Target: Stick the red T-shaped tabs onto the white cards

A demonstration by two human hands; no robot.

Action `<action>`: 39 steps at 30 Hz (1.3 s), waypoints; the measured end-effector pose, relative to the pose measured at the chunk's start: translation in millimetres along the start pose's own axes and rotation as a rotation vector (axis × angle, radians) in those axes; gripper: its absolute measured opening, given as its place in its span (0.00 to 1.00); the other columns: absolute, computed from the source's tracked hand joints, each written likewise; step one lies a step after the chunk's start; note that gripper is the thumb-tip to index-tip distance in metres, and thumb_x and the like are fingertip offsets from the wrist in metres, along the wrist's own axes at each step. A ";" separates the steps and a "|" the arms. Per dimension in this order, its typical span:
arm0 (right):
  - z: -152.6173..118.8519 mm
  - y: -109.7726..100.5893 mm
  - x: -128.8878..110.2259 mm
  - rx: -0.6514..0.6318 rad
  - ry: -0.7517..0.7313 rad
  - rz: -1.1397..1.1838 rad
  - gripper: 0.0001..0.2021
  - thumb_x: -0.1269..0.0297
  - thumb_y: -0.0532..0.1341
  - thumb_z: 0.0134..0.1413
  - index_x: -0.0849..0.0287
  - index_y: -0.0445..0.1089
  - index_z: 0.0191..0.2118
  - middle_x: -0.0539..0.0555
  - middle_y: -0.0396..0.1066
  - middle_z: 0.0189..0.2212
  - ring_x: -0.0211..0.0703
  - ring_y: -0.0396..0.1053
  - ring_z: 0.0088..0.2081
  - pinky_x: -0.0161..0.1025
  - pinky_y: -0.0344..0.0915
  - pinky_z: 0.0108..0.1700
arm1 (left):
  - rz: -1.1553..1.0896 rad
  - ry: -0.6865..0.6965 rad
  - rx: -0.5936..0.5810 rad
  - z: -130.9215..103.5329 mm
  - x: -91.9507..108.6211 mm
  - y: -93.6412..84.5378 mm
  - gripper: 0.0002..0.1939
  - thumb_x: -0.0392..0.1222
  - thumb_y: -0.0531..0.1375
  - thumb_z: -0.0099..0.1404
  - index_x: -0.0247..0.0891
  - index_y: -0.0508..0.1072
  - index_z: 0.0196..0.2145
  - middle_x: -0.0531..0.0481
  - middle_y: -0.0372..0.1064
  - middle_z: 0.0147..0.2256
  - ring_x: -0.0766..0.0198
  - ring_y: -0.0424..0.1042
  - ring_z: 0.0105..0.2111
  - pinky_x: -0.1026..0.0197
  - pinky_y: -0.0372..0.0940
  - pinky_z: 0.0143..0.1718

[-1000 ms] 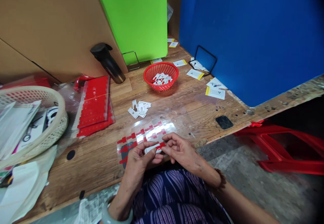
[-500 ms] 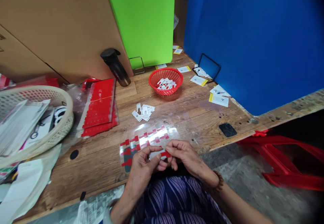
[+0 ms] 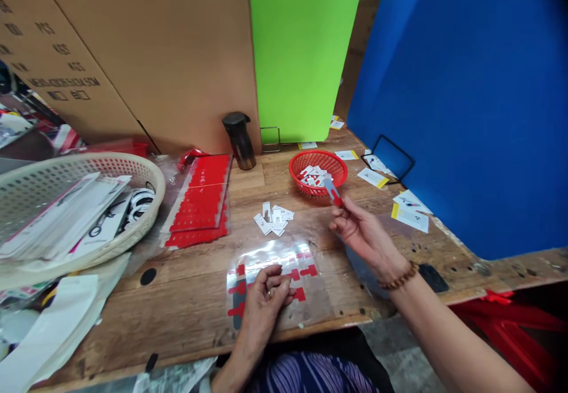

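The right hand [image 3: 366,236] pinches a small red-ended tag [image 3: 333,193] between its fingers, near a red basket [image 3: 296,179] on the counter [image 3: 190,298]; the left hand [image 3: 264,304] curls over a clear sheet [image 3: 316,307], whether pinching anything I cannot tell.

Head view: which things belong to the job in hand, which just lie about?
Seemingly in use:
- red-tipped tag, in the right hand
- clear sheet with red pieces, under the left hand
- loose white tags
- red basket with tags
- red sheets, perhaps stock

Seemingly just lying about:
- black tumbler
- yellow-edged cards
- cream basket
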State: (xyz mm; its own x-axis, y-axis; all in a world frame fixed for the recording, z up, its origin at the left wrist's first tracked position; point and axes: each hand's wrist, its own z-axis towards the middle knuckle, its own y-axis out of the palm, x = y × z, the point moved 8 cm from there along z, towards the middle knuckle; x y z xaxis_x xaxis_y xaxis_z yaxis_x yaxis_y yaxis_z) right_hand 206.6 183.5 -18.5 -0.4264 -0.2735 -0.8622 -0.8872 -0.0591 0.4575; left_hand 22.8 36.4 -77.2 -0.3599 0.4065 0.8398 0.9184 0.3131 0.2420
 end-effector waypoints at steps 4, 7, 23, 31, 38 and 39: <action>25.4 36.3 7.7 -0.105 -0.178 -0.642 0.14 0.53 0.52 0.57 0.59 0.66 0.38 0.49 0.68 0.25 0.34 0.63 0.20 0.35 0.65 0.26 | -0.020 -0.012 -0.016 1.8 -2.9 -1.2 0.31 0.52 0.71 0.42 0.32 0.67 0.40 0.46 0.72 0.33 0.63 0.75 0.30 0.61 0.69 0.35; 34.2 65.9 30.7 -0.184 -0.250 -0.907 0.07 0.64 0.58 0.51 0.60 0.68 0.35 0.50 0.66 0.26 0.37 0.64 0.26 0.37 0.63 0.31 | -0.034 -0.011 -0.020 2.1 -2.5 -1.0 0.31 0.52 0.71 0.41 0.32 0.68 0.38 0.47 0.72 0.32 0.63 0.75 0.29 0.61 0.69 0.35; 49.3 104.2 51.3 -0.381 -0.325 -1.312 0.15 0.75 0.64 0.40 0.61 0.67 0.38 0.52 0.62 0.35 0.41 0.60 0.38 0.35 0.55 0.39 | -0.008 0.007 -0.007 5.0 -4.8 -3.2 0.32 0.54 0.71 0.39 0.32 0.69 0.37 0.45 0.71 0.33 0.61 0.76 0.29 0.59 0.70 0.33; 67.1 95.0 54.4 -0.318 -0.172 -1.132 0.13 0.78 0.67 0.30 0.61 0.64 0.25 0.46 0.63 0.24 0.36 0.61 0.29 0.32 0.54 0.31 | 0.013 0.031 0.005 4.8 -6.0 -4.4 0.31 0.54 0.71 0.39 0.33 0.69 0.37 0.43 0.72 0.34 0.60 0.76 0.29 0.59 0.70 0.34; 42.8 71.2 43.1 -0.207 0.025 -0.668 0.11 0.65 0.63 0.44 0.58 0.58 0.25 0.43 0.62 0.16 0.34 0.64 0.19 0.32 0.62 0.22 | -0.003 -0.008 0.011 3.2 -2.4 -3.1 0.30 0.54 0.71 0.40 0.32 0.70 0.37 0.43 0.73 0.33 0.61 0.75 0.29 0.60 0.70 0.34; 31.1 68.5 40.6 -0.192 0.032 -0.598 0.12 0.62 0.63 0.44 0.57 0.57 0.26 0.44 0.63 0.18 0.35 0.66 0.20 0.33 0.64 0.23 | -0.014 -0.011 0.014 1.6 0.3 -0.9 0.30 0.54 0.71 0.41 0.32 0.71 0.37 0.43 0.74 0.33 0.62 0.75 0.29 0.60 0.69 0.34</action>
State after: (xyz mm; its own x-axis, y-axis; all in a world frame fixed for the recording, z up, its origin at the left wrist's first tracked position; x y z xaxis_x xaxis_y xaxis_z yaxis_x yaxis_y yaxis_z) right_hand 123.0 198.2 -29.0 0.1423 -0.1679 -0.9755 -0.9217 -0.3817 -0.0688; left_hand 21.5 37.6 -77.9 -0.3747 0.4110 0.8311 0.9107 0.3312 0.2468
